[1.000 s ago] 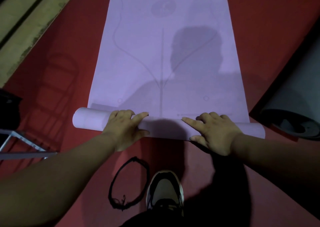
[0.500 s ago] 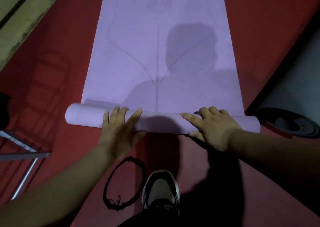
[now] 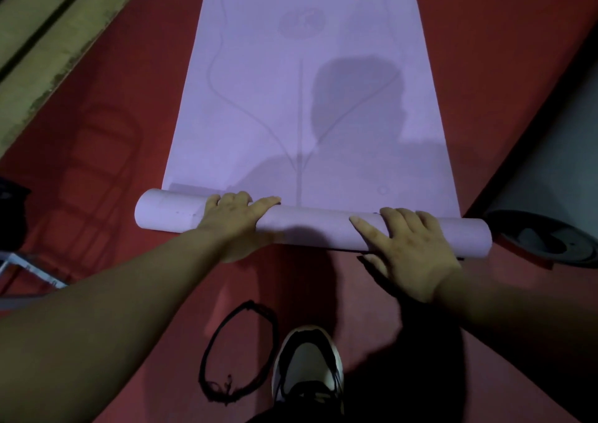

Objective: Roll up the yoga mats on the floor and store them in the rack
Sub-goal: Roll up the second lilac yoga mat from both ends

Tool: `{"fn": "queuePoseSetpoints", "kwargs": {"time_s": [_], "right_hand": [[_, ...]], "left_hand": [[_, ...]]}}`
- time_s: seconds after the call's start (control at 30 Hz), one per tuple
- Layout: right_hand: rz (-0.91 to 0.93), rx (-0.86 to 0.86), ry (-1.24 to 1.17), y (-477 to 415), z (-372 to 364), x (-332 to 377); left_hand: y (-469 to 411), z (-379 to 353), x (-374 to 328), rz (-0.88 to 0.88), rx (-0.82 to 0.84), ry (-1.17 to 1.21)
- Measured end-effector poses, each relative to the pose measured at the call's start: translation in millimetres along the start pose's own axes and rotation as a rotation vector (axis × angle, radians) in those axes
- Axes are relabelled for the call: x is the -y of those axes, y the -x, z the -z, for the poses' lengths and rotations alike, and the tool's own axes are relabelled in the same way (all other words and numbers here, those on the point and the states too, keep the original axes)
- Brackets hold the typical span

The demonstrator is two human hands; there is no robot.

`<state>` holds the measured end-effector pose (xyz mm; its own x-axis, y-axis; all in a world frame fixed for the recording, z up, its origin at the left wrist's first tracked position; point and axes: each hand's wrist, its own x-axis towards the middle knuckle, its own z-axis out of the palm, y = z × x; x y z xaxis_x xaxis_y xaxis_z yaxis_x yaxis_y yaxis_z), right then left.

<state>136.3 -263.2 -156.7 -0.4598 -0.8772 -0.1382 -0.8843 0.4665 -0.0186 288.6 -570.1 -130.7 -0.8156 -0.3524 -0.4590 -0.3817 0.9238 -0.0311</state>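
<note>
Head view: I see the left hand (image 3: 233, 219) curled over the purple mat (image 3: 310, 115) (its rolled end, on the red floor (image 3: 129, 99)), the right hand (image 3: 411, 248) pressing flat there, hands well apart

— What is lying beside the shoe (image 3: 307, 364)?
— A black cord loop (image 3: 248, 307) is lying on the red floor (image 3: 113, 131), just left of it. A greenish ledge (image 3: 48, 34) is bordering the floor's left.
</note>
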Motion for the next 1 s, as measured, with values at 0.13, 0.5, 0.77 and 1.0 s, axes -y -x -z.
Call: {"fn": "queuePoseSetpoints", "kwargs": {"time_s": [0.13, 0.5, 0.77, 1.0], "right_hand": [[-0.011, 0.024, -0.012, -11.0, 2.6, -5.0], [0.017, 0.171, 0.006, -25.3, 6.2, -18.5], [0.007, 0.161, -0.033, -28.8, 11.6, -20.9], [0.066, 0.264, -0.086, 4.8, 19.2, 3.8]], "left_hand": [[-8.4, 10.5, -0.1, -0.009, 0.109, 0.03], [16.7, -31.9, -12.0, 0.053, -0.234, 0.063], [2.1, -16.4, 2.2, -0.043, -0.289, -0.071], [52.3, -32.0, -1.8, -0.055, -0.322, -0.059]]}}
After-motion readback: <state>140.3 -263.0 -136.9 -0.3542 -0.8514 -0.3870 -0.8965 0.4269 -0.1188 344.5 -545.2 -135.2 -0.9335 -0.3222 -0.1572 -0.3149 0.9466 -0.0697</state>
